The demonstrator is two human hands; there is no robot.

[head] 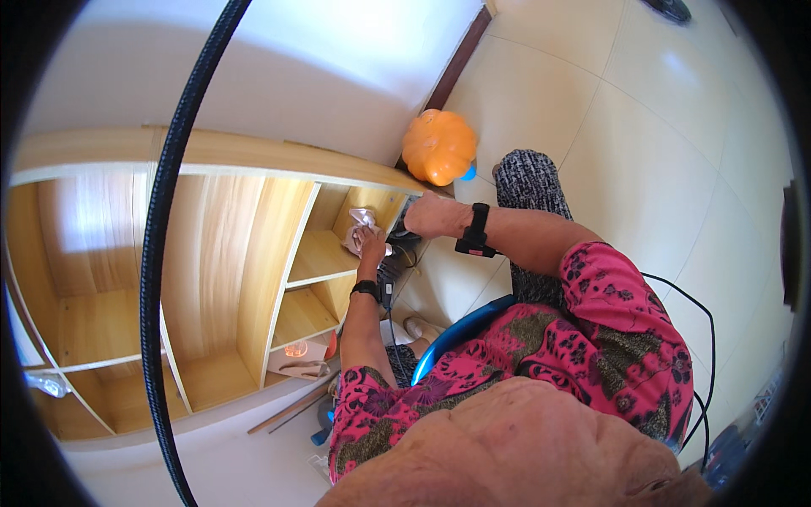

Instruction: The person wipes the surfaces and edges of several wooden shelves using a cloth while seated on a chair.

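Observation:
My left hand (369, 242) is at the opening of a wooden shelf compartment, its fingers on a crumpled pale pink cloth (362, 222). My right hand (427, 215) is curled at the end of the wooden shelf unit (298, 161), beside a dark grey item (405, 236) that it partly covers. Whether it grips this item cannot be told. Both wrists wear black straps with small black devices. Below the left hand lie dark objects with a yellowish cord, hard to make out.
An orange pumpkin-shaped object (439, 147) stands on the tiled floor by the shelf's end. A curved blue rim (453, 336) shows beside my body. A pale bag (301, 360) with an orange print sits in a lower compartment. A thick black braided cable (155, 222) crosses the view.

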